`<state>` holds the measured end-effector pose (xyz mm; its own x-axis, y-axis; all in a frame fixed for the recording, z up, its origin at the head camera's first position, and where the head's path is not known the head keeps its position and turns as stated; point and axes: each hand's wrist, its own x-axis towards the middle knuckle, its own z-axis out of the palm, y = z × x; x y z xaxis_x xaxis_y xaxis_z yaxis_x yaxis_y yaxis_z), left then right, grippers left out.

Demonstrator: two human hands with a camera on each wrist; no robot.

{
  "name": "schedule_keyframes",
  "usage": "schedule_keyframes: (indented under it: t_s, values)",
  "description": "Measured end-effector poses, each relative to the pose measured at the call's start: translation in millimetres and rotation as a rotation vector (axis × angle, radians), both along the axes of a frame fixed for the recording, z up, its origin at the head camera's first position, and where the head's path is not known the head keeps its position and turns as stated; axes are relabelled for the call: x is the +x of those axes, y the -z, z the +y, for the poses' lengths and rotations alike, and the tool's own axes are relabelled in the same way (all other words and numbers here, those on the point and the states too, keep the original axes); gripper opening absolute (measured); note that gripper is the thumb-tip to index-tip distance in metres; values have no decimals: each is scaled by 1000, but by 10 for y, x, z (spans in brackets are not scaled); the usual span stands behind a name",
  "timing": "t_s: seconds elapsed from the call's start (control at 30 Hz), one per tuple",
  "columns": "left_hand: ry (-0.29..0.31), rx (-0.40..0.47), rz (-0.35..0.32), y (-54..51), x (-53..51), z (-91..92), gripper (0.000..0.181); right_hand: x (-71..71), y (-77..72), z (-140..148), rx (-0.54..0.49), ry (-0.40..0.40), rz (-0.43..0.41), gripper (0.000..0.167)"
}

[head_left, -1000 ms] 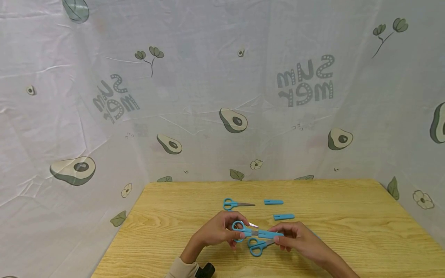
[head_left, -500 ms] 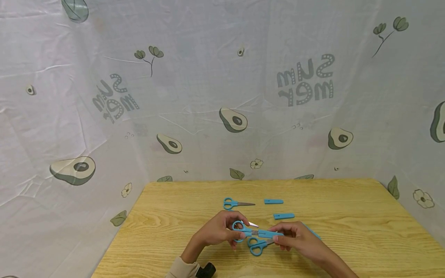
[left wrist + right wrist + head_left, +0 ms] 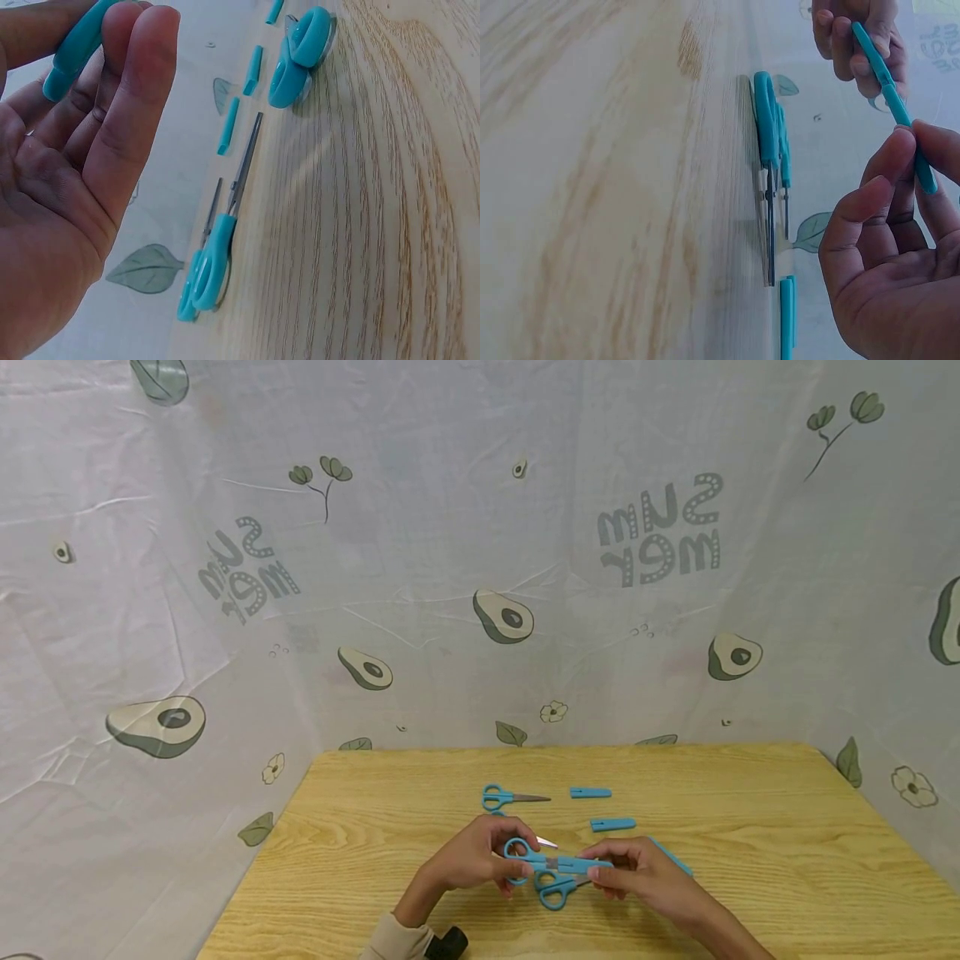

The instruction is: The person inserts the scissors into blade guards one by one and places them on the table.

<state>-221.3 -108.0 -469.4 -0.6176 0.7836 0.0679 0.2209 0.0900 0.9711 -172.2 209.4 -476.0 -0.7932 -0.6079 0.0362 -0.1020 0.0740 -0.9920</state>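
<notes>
The left hand (image 3: 476, 856) pinches the blue handles of a pair of scissors (image 3: 536, 861), held above the table. Over its blades sits a blue sheath (image 3: 577, 865), which the right hand (image 3: 648, 878) pinches between thumb and fingers; a short bit of metal shows between sheath and handles. In the right wrist view, scissors and sheath (image 3: 906, 124) form one line between the hands. Just below them in the head view, other scissors (image 3: 555, 890) lie on the table, their blade tips hidden by the right hand. Past the left fingers shows another blade (image 3: 547, 842).
Farther back on the wooden table (image 3: 405, 777) lie blue-handled scissors (image 3: 497, 798), with two loose blue sheaths (image 3: 590, 792) (image 3: 612, 825) to their right. Another blue sheath (image 3: 672, 857) lies behind the right hand. A patterned cloth (image 3: 420, 568) hangs around the table.
Both hands keep their hold on the scissors and sheath, almost still. The held scissors sit very slightly farther right, and the head view has tilted a little.
</notes>
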Motion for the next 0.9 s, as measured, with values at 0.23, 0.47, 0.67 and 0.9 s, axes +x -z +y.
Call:
schedule_keyframes:
  t_s: [0.23, 0.47, 0.67, 0.9]
  values:
    - [-9, -13, -13, -3, 6, 13, 25, 6, 0, -5, 2, 6, -1, 36]
    - [-19, -20, -16, -16, 16, 27, 24, 8, 7, -11, -19, 4, 11, 35]
    - [-14, -10, -15, -2, 10, 32, 24, 6, 23, -19, -21, 18, 20, 34]
    - [-8, 6, -12, -1, 13, 36, 23, 10, 21, -28, -16, 28, 10, 36]
